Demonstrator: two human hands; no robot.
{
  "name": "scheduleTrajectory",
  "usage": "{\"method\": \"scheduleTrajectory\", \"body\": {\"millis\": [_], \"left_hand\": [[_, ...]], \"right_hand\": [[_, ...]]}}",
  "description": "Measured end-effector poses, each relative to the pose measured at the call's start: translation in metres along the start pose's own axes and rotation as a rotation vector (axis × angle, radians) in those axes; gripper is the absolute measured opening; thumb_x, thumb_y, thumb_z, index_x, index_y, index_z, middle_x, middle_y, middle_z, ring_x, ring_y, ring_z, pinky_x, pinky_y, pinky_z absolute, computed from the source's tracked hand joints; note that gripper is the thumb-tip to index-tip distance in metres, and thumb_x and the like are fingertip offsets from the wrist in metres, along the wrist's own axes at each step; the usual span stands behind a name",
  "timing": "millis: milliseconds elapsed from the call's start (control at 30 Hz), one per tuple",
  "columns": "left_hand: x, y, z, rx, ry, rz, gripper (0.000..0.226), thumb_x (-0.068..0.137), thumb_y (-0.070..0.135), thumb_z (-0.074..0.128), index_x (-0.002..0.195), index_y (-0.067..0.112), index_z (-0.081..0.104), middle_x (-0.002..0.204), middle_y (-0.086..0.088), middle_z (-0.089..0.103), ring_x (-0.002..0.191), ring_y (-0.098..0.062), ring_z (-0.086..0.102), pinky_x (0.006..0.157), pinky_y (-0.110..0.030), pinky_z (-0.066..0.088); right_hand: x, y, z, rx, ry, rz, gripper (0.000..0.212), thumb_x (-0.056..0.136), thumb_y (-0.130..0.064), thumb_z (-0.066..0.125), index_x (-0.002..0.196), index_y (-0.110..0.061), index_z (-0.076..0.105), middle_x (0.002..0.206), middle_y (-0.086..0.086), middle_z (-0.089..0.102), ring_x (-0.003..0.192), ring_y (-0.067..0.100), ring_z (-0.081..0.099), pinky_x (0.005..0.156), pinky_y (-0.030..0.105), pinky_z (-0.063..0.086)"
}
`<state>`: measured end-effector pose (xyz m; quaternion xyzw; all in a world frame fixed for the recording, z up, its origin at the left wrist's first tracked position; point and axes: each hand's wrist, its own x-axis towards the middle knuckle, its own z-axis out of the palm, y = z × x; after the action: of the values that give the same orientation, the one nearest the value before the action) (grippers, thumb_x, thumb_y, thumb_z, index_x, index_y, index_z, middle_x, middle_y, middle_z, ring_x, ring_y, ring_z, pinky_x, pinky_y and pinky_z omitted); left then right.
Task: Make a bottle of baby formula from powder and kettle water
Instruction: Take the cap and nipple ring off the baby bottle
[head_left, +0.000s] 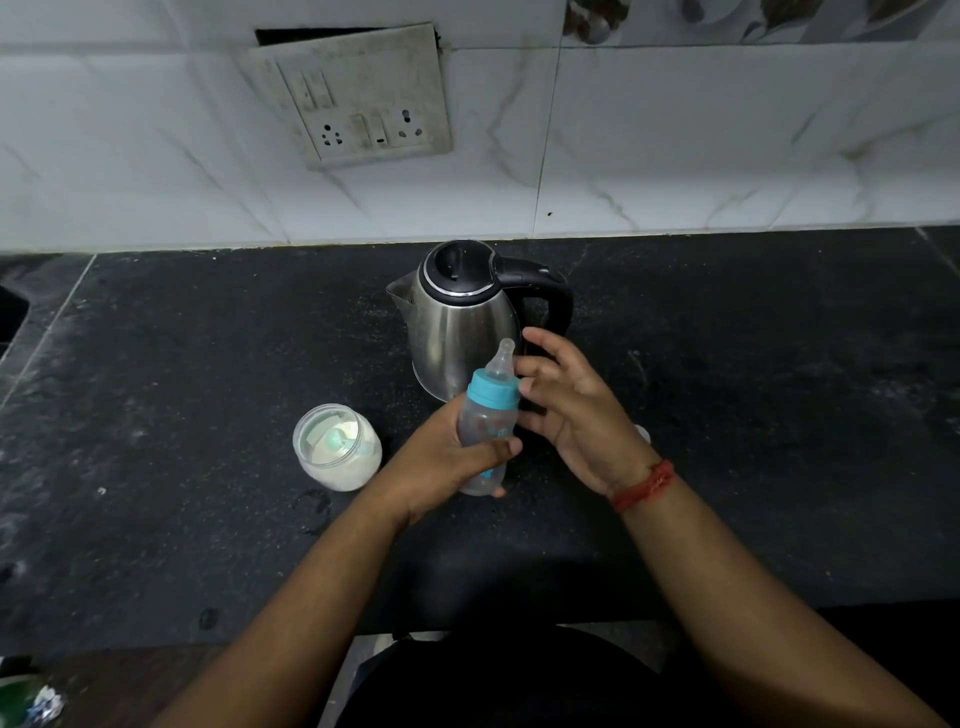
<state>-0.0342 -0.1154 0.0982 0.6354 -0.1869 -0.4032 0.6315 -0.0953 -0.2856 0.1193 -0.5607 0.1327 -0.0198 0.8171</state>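
My left hand (441, 457) grips a clear baby bottle (488, 426) round its body, above the black counter. The bottle has a teal collar and a clear teat on top, and looks empty. My right hand (566, 405) is just right of the collar with its fingers spread and loose, holding nothing. Behind the bottle stands a steel kettle (457, 322) with a black lid, shut, its handle to the right. An open jar of white formula powder (337, 447) stands to the left, with a teal scoop lying in the powder.
The black stone counter (208, 389) runs to a white tiled wall with a switch and socket plate (363, 98). A small white object (643, 432) peeks out behind my right wrist. A sink edge (10, 317) lies at the far left.
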Motion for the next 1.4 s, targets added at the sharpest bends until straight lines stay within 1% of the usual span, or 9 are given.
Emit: {"method": "scheduleTrajectory", "body": {"millis": [133,400,600,733,867,1033,1167,1300,1400], "left_hand": [[-0.001,0.003,0.002,-0.009,-0.017,0.002,0.039,0.094,0.007,0.07,0.127,0.025,0.058,0.098,-0.001,0.07,0.085,-0.026,0.066,0.073,-0.045,0.063],[-0.005,0.005,0.003,-0.01,0.025,-0.005,0.037,0.094,0.005,0.07,0.122,0.027,0.059,0.103,-0.003,0.069,0.092,-0.022,0.067,0.074,-0.044,0.064],[-0.006,0.004,0.002,0.015,0.007,-0.024,0.044,0.094,0.008,0.071,0.131,0.024,0.055,0.106,-0.007,0.07,0.087,-0.027,0.068,0.076,-0.046,0.063],[-0.007,0.005,0.004,-0.002,0.017,-0.035,0.042,0.093,0.007,0.072,0.126,0.027,0.056,0.107,-0.001,0.069,0.094,-0.015,0.069,0.078,-0.043,0.064],[-0.007,0.0,0.0,0.081,0.087,-0.033,0.047,0.086,0.035,0.08,0.126,0.038,0.056,0.114,0.01,0.071,0.109,-0.009,0.069,0.092,-0.039,0.059],[-0.006,-0.005,-0.001,0.162,0.224,-0.036,0.05,0.079,0.064,0.068,0.12,0.046,0.045,0.124,0.013,0.061,0.114,-0.003,0.061,0.095,-0.029,0.051],[-0.001,-0.013,0.002,0.192,0.283,0.007,0.044,0.085,0.047,0.072,0.12,0.043,0.044,0.121,0.013,0.062,0.107,0.003,0.063,0.089,-0.02,0.05],[0.01,-0.024,0.007,0.239,0.348,0.063,0.048,0.087,0.023,0.081,0.122,0.038,0.051,0.121,0.014,0.064,0.104,0.013,0.061,0.091,-0.012,0.048],[0.018,-0.032,0.015,0.277,0.361,0.063,0.049,0.085,0.017,0.083,0.116,0.039,0.053,0.116,0.017,0.064,0.101,0.016,0.06,0.089,-0.01,0.047]], "right_hand": [[0.0,0.001,0.004,-0.269,0.021,-0.04,0.064,0.081,-0.025,0.074,0.139,-0.018,0.049,0.119,0.013,0.067,0.112,0.022,0.067,0.097,0.04,0.055],[-0.001,0.003,0.0,-0.166,-0.008,-0.014,0.053,0.086,-0.017,0.064,0.138,-0.019,0.051,0.125,0.006,0.069,0.12,0.024,0.065,0.101,0.042,0.053],[-0.001,-0.002,0.003,-0.35,-0.045,-0.018,0.026,0.092,-0.009,0.07,0.118,-0.01,0.066,0.106,0.002,0.075,0.101,0.014,0.071,0.09,0.03,0.056],[-0.002,-0.006,0.002,-0.273,-0.018,-0.067,0.027,0.094,-0.009,0.067,0.121,-0.009,0.067,0.109,0.002,0.075,0.105,0.015,0.07,0.09,0.03,0.056],[0.001,-0.009,-0.005,-0.217,0.111,-0.123,0.027,0.092,-0.017,0.069,0.119,-0.02,0.068,0.114,-0.001,0.075,0.112,0.017,0.068,0.102,0.042,0.054],[-0.002,-0.001,-0.026,-0.383,0.28,-0.141,0.035,0.087,-0.028,0.077,0.119,-0.036,0.066,0.119,0.003,0.069,0.103,0.021,0.07,0.095,0.049,0.058],[-0.012,0.016,-0.042,-0.565,0.377,-0.062,0.04,0.072,-0.056,0.074,0.109,-0.06,0.06,0.115,0.009,0.06,0.1,0.028,0.065,0.086,0.045,0.061],[-0.02,0.044,-0.057,-0.665,0.4,0.023,0.043,0.087,-0.031,0.076,0.12,-0.049,0.055,0.106,0.006,0.062,0.093,0.026,0.067,0.078,0.039,0.062],[-0.022,0.066,-0.067,-0.765,0.432,0.043,0.042,0.085,-0.03,0.079,0.119,-0.046,0.058,0.097,-0.001,0.062,0.085,0.018,0.065,0.077,0.037,0.06]]}}
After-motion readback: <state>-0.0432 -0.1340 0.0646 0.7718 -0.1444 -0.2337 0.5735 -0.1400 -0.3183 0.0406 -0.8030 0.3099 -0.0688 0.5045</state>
